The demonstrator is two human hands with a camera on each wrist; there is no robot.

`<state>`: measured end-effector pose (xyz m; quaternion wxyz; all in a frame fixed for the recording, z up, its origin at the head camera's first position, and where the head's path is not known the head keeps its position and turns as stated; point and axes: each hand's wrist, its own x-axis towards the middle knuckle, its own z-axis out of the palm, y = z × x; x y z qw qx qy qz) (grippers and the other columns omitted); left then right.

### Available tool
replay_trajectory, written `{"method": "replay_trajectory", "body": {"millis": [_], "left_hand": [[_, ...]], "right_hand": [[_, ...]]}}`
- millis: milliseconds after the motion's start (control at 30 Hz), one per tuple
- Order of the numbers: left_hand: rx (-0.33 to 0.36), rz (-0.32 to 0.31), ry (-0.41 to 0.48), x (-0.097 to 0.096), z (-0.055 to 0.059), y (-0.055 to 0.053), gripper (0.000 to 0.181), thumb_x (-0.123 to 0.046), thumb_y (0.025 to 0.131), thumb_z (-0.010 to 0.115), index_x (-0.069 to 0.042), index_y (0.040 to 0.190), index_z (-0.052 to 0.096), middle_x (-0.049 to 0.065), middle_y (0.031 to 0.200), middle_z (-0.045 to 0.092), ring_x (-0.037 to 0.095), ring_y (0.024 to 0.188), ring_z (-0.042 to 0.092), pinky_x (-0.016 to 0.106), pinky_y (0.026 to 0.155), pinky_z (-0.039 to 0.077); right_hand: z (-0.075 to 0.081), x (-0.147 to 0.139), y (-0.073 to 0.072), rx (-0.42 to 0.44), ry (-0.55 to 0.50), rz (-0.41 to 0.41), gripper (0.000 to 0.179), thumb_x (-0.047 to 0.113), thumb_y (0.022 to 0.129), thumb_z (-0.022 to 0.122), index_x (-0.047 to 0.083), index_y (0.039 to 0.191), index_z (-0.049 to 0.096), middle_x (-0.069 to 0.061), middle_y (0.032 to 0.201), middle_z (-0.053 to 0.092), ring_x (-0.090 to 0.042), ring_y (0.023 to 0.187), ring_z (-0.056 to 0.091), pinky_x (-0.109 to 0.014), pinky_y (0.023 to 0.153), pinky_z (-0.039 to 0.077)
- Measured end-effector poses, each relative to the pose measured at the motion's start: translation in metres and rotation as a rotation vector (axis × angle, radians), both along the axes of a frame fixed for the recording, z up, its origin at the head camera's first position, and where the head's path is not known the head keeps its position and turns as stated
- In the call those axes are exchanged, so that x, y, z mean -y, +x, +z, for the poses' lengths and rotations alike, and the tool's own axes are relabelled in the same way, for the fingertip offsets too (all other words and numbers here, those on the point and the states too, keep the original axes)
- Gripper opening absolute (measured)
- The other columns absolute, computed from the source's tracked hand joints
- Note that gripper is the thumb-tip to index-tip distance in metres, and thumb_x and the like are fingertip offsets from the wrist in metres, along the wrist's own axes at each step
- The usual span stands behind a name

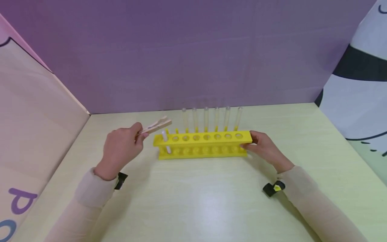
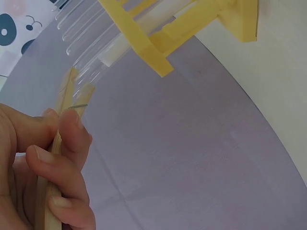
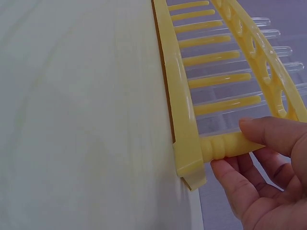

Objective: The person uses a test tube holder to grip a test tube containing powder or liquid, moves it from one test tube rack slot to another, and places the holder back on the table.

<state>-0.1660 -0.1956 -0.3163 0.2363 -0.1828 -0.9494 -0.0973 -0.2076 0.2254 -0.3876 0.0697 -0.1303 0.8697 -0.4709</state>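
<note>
My left hand holds a wooden test tube clamp, its tip raised near the left end of a yellow test tube rack. In the left wrist view the fingers curl round the clamp's handle. Whether the clamp tip touches a tube cannot be told. At the rack's right end, my right hand grips the end post between thumb and fingers. A white stick-like thing stands in the leftmost hole. Several clear test tubes sit upside down on pegs along the back.
The rack stands on a pale wood-grain table. A purple panel rises behind it, with printed panels at the left and right. Dark straps sit at both wrists.
</note>
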Motion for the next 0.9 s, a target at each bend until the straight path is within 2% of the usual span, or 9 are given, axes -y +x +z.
{"method": "replay_trajectory", "body": {"millis": [500, 900], "left_hand": [[0.005, -0.016, -0.013, -0.001, -0.006, -0.002, 0.018, -0.013, 0.088, 0.069, -0.004, 0.080, 0.056, -0.001, 0.048, 0.032, 0.015, 0.039, 0.027, 0.029, 0.039, 0.023], [0.012, -0.020, -0.012, 0.000, -0.011, -0.003, 0.017, -0.013, 0.087, 0.069, -0.004, 0.080, 0.056, -0.001, 0.048, 0.032, 0.016, 0.039, 0.027, 0.030, 0.038, 0.024]], "right_hand": [[-0.004, -0.001, 0.000, -0.011, -0.016, 0.006, 0.038, 0.002, 0.091, 0.065, -0.009, 0.125, 0.054, -0.021, 0.123, 0.059, -0.024, 0.103, 0.054, -0.019, 0.083, 0.045], [-0.001, -0.001, 0.000, -0.011, -0.021, 0.017, 0.039, 0.004, 0.092, 0.065, -0.008, 0.127, 0.053, -0.021, 0.125, 0.058, -0.026, 0.106, 0.053, -0.019, 0.085, 0.044]]}}
